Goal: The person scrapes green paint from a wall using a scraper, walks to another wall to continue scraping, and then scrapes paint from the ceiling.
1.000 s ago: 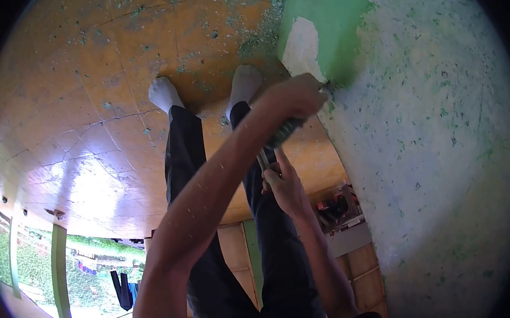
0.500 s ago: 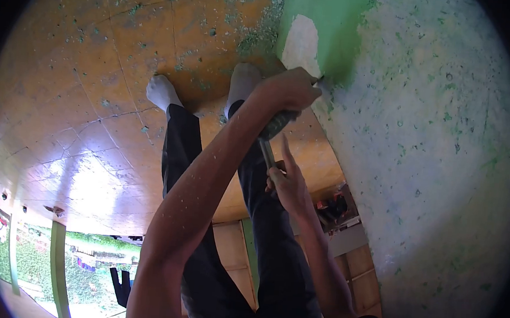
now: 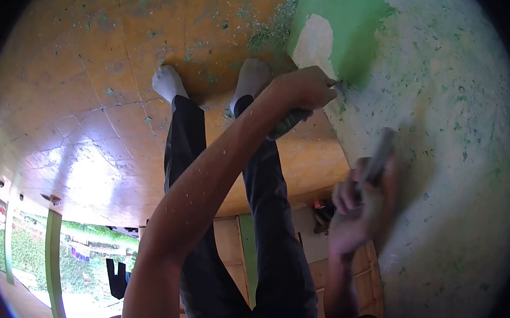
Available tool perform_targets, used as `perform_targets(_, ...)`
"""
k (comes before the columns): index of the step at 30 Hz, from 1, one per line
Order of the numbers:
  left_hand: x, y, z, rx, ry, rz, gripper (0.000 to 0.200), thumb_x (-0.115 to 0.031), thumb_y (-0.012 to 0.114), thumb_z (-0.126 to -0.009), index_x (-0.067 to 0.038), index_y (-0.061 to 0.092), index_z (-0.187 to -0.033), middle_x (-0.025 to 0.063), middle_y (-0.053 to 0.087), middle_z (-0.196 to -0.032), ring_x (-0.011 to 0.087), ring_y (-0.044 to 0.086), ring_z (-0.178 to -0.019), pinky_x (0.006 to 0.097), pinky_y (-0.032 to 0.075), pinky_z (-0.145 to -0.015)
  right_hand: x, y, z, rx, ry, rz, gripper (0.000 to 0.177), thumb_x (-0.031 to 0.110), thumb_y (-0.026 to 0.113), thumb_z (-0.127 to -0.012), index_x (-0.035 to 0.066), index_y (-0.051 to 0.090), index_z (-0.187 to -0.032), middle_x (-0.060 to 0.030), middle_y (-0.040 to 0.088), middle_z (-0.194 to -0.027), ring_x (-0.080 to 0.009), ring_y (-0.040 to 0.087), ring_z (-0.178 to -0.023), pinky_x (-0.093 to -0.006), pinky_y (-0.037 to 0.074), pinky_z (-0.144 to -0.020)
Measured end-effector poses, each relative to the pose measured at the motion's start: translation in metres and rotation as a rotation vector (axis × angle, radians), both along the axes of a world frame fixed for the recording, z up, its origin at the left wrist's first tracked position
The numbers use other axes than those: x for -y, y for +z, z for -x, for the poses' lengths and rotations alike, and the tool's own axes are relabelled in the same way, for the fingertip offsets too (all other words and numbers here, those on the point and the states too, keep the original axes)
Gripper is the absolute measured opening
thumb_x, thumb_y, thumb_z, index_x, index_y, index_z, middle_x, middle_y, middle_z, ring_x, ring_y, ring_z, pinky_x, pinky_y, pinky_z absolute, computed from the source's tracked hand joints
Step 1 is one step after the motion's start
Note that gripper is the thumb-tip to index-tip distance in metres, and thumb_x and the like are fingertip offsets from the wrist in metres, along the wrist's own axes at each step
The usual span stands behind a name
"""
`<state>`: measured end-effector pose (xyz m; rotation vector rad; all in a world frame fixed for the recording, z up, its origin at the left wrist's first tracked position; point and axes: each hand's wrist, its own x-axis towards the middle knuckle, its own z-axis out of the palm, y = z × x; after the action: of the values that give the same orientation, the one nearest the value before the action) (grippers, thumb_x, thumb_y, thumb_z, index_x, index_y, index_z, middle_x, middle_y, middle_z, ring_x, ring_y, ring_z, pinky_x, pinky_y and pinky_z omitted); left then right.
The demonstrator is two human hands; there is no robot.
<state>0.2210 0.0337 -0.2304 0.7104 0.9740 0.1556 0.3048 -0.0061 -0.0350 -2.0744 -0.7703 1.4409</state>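
Note:
My left hand (image 3: 310, 91) is closed around a chisel-like tool with a dark greenish handle (image 3: 291, 123) below the fist. Its thin metal tip (image 3: 338, 83) meets the wall at the lower edge of a green paint patch (image 3: 349, 32). Off to the right, my right hand (image 3: 361, 205) grips a grey bar-shaped tool (image 3: 379, 156), blurred by motion, in front of the scraped wall. That tool's exact kind cannot be made out. The two hands are well apart. Beside the green patch is a pale bare patch (image 3: 315, 42).
The scraped wall (image 3: 442, 190) with green specks fills the right side. Paint flakes (image 3: 269, 36) lie scattered on the orange tiled floor (image 3: 65, 86). My feet (image 3: 168, 82) stand near the wall. Dark and red items (image 3: 322, 214) sit low behind my legs, and a bright doorway opens at lower left.
My right hand has swung away from the left fist, to the right, with the grey tool. The left hand keeps its tool tip at the paint edge; the whole view has shifted slightly.

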Motion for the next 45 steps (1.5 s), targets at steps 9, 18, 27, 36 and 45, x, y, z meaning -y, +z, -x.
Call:
perform_targets(9,0.003,0.011,0.003,-0.033,0.054,0.035,0.040,-0.028,0.053,-0.089,-0.001,0.060,-0.118,0.0172,0.066,-0.073,0.0259,0.065,-0.058,0.0370,0.053,-0.056,-0.032,0.009,0.001,-0.039,0.050,-0.134,0.065,0.013,0.040,-0.080,-0.005,0.028,-0.141,-0.0051,0.045,-0.084,-0.0049,0.032,-0.050,-0.0184,0.028,-0.039)
perform_targets(18,0.013,0.007,-0.012,-0.099,0.075,-0.024,0.039,-0.030,0.054,-0.086,-0.002,0.064,-0.111,0.0261,0.065,-0.097,0.0401,0.064,-0.092,0.0438,0.051,-0.082,-0.035,0.008,0.001,-0.020,0.057,-0.113,0.068,0.013,0.042,-0.080,-0.006,0.025,-0.143,-0.0040,0.046,-0.084,-0.0042,0.033,-0.050,-0.0177,0.028,-0.039)
perform_targets(27,0.008,-0.003,-0.009,-0.031,0.048,-0.059,0.047,-0.031,0.053,-0.092,0.004,0.056,-0.123,0.0140,0.062,-0.061,0.0189,0.059,-0.046,0.0337,0.050,-0.048,-0.035,0.007,-0.002,-0.034,0.027,-0.100,0.069,0.013,0.043,-0.079,-0.006,0.025,-0.143,-0.0045,0.046,-0.085,-0.0046,0.033,-0.050,-0.0180,0.029,-0.040)
perform_targets(36,0.003,-0.004,-0.001,-0.021,0.021,0.024,0.046,-0.032,0.055,-0.092,0.002,0.057,-0.123,0.0154,0.062,-0.065,0.0211,0.061,-0.048,0.0346,0.051,-0.052,-0.037,0.006,-0.001,-0.007,0.020,-0.044,0.071,0.013,0.044,-0.077,-0.007,0.025,-0.142,-0.0033,0.045,-0.082,-0.0041,0.033,-0.049,-0.0173,0.027,-0.039)
perform_targets(45,0.011,-0.017,-0.008,-0.088,0.063,-0.199,0.046,-0.033,0.056,-0.090,0.001,0.059,-0.121,0.0191,0.068,-0.077,0.0286,0.068,-0.066,0.0399,0.053,-0.072,-0.038,0.006,-0.006,-0.085,0.087,-0.056,0.067,0.012,0.041,-0.083,-0.006,0.021,-0.144,-0.0057,0.043,-0.084,-0.0047,0.034,-0.050,-0.0166,0.031,-0.040)
